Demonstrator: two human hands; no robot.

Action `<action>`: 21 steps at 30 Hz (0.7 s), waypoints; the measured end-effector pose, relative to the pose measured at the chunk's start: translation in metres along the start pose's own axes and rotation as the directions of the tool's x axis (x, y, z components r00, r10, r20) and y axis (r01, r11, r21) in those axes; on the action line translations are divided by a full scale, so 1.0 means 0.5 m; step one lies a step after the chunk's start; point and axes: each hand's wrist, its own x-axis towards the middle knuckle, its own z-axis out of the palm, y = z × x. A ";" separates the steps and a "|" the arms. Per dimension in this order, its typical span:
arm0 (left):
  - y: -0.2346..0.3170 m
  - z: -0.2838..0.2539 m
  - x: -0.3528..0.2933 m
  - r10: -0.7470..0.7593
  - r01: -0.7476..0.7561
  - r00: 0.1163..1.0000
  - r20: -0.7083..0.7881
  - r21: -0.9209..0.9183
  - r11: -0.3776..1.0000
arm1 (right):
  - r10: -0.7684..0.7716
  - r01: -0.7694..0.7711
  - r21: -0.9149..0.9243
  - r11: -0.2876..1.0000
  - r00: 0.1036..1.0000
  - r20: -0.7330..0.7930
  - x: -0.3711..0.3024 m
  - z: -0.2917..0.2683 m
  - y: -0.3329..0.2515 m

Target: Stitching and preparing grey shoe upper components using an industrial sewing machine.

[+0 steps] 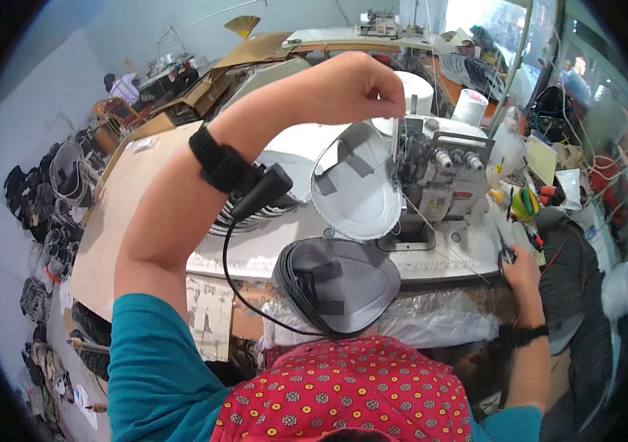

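Note:
My left hand is raised over the sewing machine, beside its upright post, thumb and fingers pinched together. Whatever lies between those fingertips is too small to make out. Low on the right, my right hand is closed round black-handled scissors, their blades pointing away from me. A rounded grey fabric panel with dark strips lies against the machine's left side. Nearer me, a stack of similar panels rests at the table's front edge.
More panels lie in a pile under my left forearm. White thread cones stand behind the machine. Yellow tape and other clutter sit at the right. Plastic wrap hangs below the table. Dark bundles cover the floor at left.

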 end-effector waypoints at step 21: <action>-0.101 -0.131 -0.100 -0.584 0.494 0.711 -0.392 -0.314 0.811 | -0.317 0.147 0.282 0.948 0.368 0.874 -0.067 -0.239 -0.025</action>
